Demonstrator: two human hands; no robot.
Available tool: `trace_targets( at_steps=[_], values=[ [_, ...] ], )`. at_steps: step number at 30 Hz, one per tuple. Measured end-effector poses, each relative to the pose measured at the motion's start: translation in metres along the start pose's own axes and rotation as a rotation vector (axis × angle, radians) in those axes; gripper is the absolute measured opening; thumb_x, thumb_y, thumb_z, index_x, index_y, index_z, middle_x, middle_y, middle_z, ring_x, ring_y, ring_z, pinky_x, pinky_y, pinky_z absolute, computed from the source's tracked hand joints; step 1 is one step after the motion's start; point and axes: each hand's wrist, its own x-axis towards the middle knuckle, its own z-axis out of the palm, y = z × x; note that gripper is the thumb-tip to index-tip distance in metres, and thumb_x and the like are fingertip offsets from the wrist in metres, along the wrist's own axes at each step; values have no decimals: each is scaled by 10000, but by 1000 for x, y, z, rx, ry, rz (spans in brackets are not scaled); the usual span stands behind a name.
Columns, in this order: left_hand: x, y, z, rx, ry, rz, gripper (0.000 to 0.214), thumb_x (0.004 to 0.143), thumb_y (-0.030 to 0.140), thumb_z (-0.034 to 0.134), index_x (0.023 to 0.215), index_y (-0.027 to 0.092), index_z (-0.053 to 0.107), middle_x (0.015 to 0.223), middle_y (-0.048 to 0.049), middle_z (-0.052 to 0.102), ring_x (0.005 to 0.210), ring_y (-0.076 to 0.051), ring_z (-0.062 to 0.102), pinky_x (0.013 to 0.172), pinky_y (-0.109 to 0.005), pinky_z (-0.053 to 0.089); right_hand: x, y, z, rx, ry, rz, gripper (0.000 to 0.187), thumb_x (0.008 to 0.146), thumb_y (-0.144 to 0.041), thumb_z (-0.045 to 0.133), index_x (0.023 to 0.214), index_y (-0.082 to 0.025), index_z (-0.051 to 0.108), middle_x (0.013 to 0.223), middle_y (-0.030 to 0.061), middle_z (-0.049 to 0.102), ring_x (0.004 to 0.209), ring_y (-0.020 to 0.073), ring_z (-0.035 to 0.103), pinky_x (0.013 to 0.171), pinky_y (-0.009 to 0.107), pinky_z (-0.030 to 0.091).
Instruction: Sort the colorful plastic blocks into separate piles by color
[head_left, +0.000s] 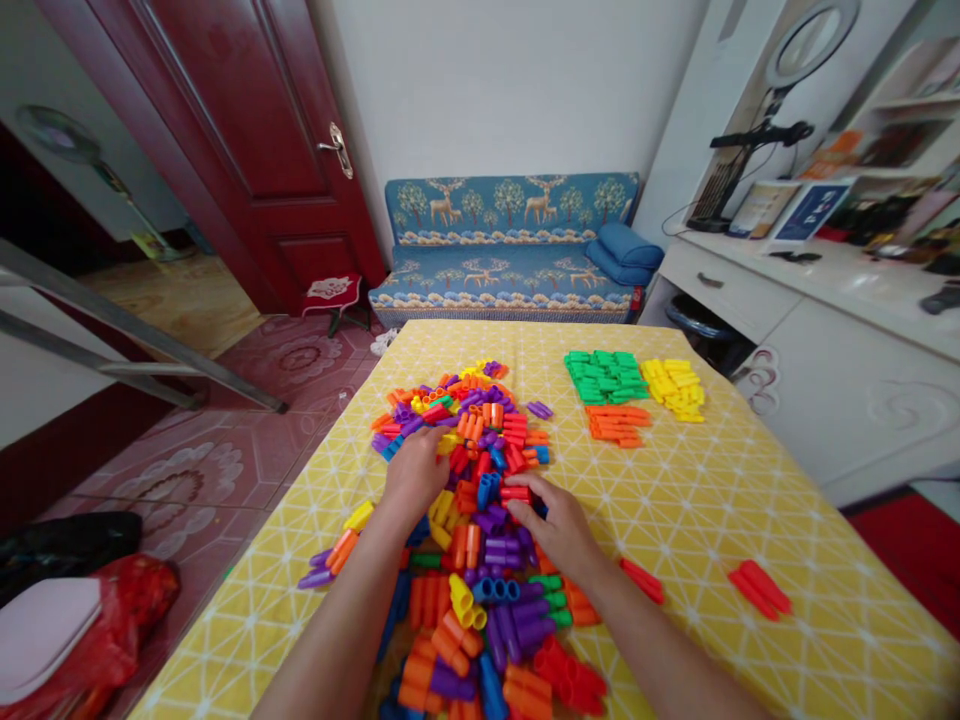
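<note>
A big heap of mixed coloured plastic tube blocks [480, 500] lies on a table with a yellow patterned cloth [712, 520]. My left hand [415, 472] rests on the heap's left side, fingers curled down among the pieces. My right hand [556, 525] is at the heap's middle, its fingertips pinching a red block [516, 492]. Sorted groups lie farther back on the right: green blocks [606, 376], yellow blocks [673, 386] and orange blocks [616, 424].
Red blocks [759, 586] and another red piece [642, 579] lie loose at the right. A blue patterned sofa [510, 245] stands behind the table, a dark red door [247, 140] to the left, a white desk [825, 330] to the right. Red bag [112, 630] on the floor.
</note>
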Motion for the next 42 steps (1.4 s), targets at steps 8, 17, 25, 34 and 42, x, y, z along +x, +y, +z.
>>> trace_targets(
  at_steps=[8, 17, 25, 34, 42],
  values=[
    [16, 7, 12, 78, -46, 7, 505, 751, 199, 614, 1256, 196, 598, 1201, -128, 643, 1099, -303, 589, 944, -380, 456, 0, -1, -1, -7, -2, -43, 263, 866, -406, 589, 1045, -233, 674, 1051, 48, 708, 976, 218, 644, 869, 346, 468],
    [19, -1, 12, -6, -107, -52, 507, 780, 268, 615, 1285, 241, 575, 1178, -115, 619, 981, -253, 652, 844, -322, 494, 1, -3, 0, -7, -3, -40, 232, 863, -381, 599, 1023, -234, 678, 1044, 38, 705, 983, 211, 640, 873, 341, 463],
    [23, 0, 16, -77, -94, -32, 299, 715, 152, 623, 1009, 199, 646, 1070, -85, 621, 935, -232, 638, 836, -328, 494, 1, -3, -1, -13, 9, -50, 233, 866, -390, 595, 1020, -239, 682, 1034, 45, 708, 960, 212, 648, 857, 340, 472],
    [26, 17, 12, -117, 172, 100, 354, 788, 192, 577, 1131, 231, 655, 1138, -80, 629, 1079, -249, 561, 956, -374, 452, 0, -2, 0, -21, 8, -47, 217, 863, -369, 599, 1018, -241, 680, 1023, 39, 712, 951, 211, 649, 849, 339, 472],
    [36, 15, 14, 101, 27, 82, 503, 752, 39, 497, 1208, 193, 645, 1063, -122, 681, 1142, -295, 515, 964, -394, 433, 1, -2, 0, -11, 10, -62, 207, 864, -363, 600, 1008, -239, 683, 1023, 38, 710, 945, 206, 647, 848, 338, 473]
  ],
)
